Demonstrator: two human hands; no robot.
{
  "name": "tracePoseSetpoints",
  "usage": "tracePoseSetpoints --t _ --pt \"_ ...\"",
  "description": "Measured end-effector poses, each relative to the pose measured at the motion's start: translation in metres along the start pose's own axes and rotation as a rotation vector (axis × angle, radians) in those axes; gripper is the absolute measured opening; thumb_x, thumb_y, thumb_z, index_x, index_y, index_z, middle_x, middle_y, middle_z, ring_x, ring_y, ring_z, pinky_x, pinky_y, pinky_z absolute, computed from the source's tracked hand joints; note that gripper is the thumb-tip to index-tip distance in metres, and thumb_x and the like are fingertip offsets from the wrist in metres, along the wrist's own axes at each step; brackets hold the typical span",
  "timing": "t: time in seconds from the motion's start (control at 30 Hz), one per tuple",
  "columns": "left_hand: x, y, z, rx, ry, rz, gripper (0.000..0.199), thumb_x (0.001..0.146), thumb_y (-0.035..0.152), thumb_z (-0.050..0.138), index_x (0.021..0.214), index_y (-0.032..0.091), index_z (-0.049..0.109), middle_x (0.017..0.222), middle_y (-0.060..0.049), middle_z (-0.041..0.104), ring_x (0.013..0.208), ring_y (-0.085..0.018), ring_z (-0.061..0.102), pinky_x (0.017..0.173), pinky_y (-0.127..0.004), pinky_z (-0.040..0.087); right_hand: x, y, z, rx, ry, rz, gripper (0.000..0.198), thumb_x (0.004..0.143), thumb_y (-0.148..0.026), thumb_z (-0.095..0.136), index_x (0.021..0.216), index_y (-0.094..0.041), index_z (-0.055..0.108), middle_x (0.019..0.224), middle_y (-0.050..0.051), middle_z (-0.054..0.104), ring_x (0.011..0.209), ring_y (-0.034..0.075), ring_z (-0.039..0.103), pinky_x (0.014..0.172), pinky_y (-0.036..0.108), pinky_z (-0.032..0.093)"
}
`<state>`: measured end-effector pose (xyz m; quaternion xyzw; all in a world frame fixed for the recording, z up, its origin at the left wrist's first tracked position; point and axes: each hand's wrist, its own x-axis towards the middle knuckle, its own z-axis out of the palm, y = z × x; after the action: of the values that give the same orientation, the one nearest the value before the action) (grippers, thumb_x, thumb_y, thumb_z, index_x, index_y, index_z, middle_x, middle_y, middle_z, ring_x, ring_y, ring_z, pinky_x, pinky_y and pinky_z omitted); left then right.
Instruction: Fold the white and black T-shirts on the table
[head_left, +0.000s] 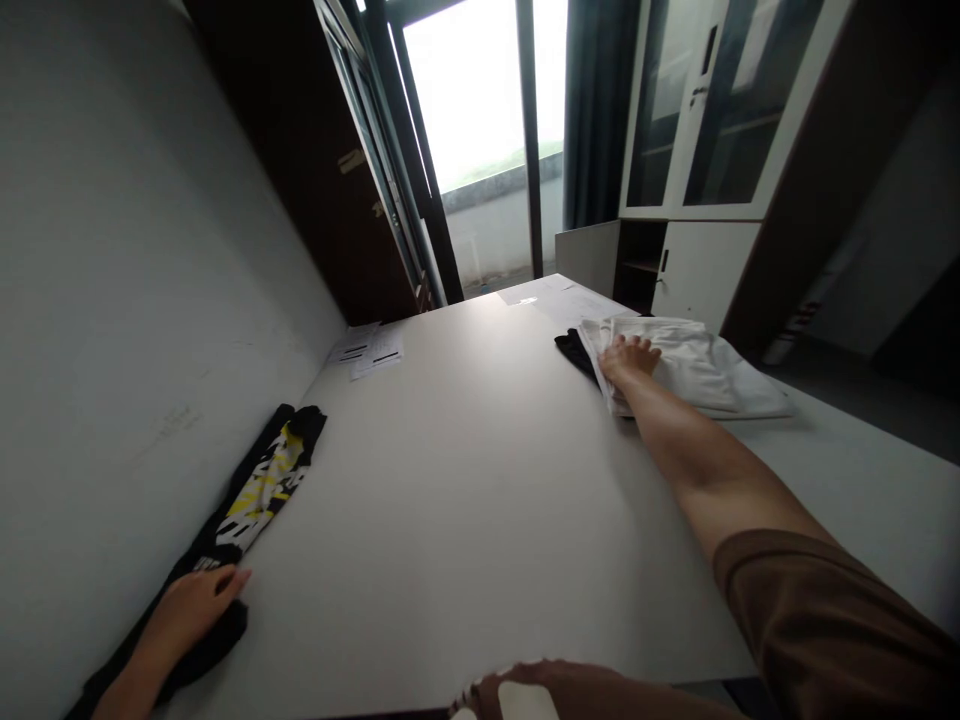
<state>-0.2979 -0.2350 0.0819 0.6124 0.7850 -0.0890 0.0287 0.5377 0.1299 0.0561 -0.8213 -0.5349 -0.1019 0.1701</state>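
On the left, along the wall, lies a black garment with a yellow and white print, bunched into a long strip. My left hand is at its near end, fingers bent and closed on the dark cloth; the fingertips are partly hidden. At the far right of the table, a folded white garment lies on top of a black cloth, of which only a corner shows. My right hand presses flat on the white garment's left part with fingers spread, holding nothing.
The white table stretches toward a glass door. Printed papers lie by the wall, and more sheets at the far end. Behind the white garment stands a cabinet with one lower door ajar.
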Motion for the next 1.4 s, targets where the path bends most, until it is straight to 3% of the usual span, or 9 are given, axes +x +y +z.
tracePoseSetpoints --t 0.27,0.4,0.57,0.7,0.8,0.93,1.03,1.17,1.4 --pt "0.000 0.017 0.017 -0.211 0.097 0.065 0.042 0.087 0.056 0.047 0.106 0.029 0.072 0.122 -0.006 0.073 0.124 -0.033 0.062 0.111 -0.046 0.043 -0.005 -0.003 -0.016 0.221 0.001 0.187 0.034 0.096 -0.025 0.053 0.122 -0.010 0.067 0.120 0.028 0.060 0.115 0.035 0.047 0.087 0.047 0.028" --pt "0.027 0.029 0.033 -0.363 0.176 0.102 0.050 0.083 0.055 0.049 0.120 0.027 0.069 0.141 -0.004 0.064 0.139 -0.030 0.051 0.121 -0.043 0.036 -0.015 -0.025 -0.041 0.334 0.176 0.212 0.034 0.099 -0.020 0.040 0.124 -0.013 0.062 0.115 0.023 0.064 0.107 0.031 0.054 0.088 0.045 0.031" --pt "0.079 0.016 0.040 -0.293 0.266 0.010 0.061 0.088 0.052 0.039 0.127 0.013 0.064 0.139 -0.016 0.063 0.135 -0.031 0.055 0.119 -0.043 0.038 -0.053 -0.077 -0.077 0.494 0.275 -0.072 0.031 0.102 -0.023 0.036 0.119 -0.015 0.061 0.107 0.017 0.067 0.105 0.031 0.055 0.098 0.044 0.035" --pt "0.120 0.019 0.031 -0.175 0.217 -0.237 0.066 0.092 0.051 0.038 0.135 0.007 0.060 0.135 -0.023 0.063 0.129 -0.038 0.059 0.109 -0.049 0.045 -0.128 -0.129 -0.089 0.815 0.130 -0.547 0.029 0.105 -0.030 0.037 0.110 -0.021 0.064 0.107 0.012 0.069 0.105 0.028 0.059 0.100 0.040 0.041" --pt "0.138 0.055 0.017 -0.147 0.189 -0.336 0.060 0.092 0.049 0.043 0.132 0.011 0.063 0.126 -0.023 0.067 0.119 -0.040 0.064 0.099 -0.050 0.050 -0.200 -0.163 -0.079 0.993 -0.087 -1.088 0.023 0.105 -0.032 0.046 0.107 -0.023 0.067 0.104 0.006 0.071 0.102 0.023 0.062 0.111 0.045 0.036" --pt "0.141 0.145 -0.003 -0.276 0.299 0.042 0.040 0.092 0.039 0.047 0.112 0.016 0.072 0.117 -0.016 0.071 0.117 -0.031 0.064 0.104 -0.040 0.048 -0.266 -0.183 -0.061 1.001 -0.345 -1.506 0.023 0.106 -0.032 0.048 0.107 -0.021 0.068 0.101 0.007 0.071 0.102 0.020 0.062 0.106 0.038 0.042" --pt "0.130 0.219 -0.011 -0.461 0.291 0.351 0.043 0.095 0.043 0.047 0.120 0.016 0.069 0.121 -0.013 0.070 0.116 -0.026 0.064 0.105 -0.038 0.047 -0.277 -0.182 -0.057 0.953 -0.380 -1.538 0.027 0.107 -0.036 0.046 0.106 -0.019 0.067 0.101 0.009 0.070 0.102 0.020 0.061 0.100 0.035 0.044" --pt "0.101 0.294 -0.011 -0.498 0.318 0.521 0.043 0.098 0.047 0.050 0.124 0.018 0.068 0.118 -0.013 0.069 0.114 -0.028 0.062 0.106 -0.041 0.044 -0.269 -0.175 -0.057 0.882 -0.392 -1.514 0.025 0.105 -0.036 0.048 0.109 -0.018 0.066 0.101 0.010 0.068 0.099 0.021 0.061 0.094 0.034 0.046" --pt "0.074 0.320 -0.015 -0.412 0.338 0.492 0.040 0.100 0.039 0.052 0.133 0.021 0.063 0.124 -0.013 0.067 0.116 -0.026 0.062 0.102 -0.036 0.044 -0.272 -0.169 -0.070 0.692 -0.274 -1.471 0.055 0.090 -0.053 0.070 0.133 -0.020 0.063 0.124 0.015 0.062 0.113 0.028 0.056 0.102 0.045 0.041"
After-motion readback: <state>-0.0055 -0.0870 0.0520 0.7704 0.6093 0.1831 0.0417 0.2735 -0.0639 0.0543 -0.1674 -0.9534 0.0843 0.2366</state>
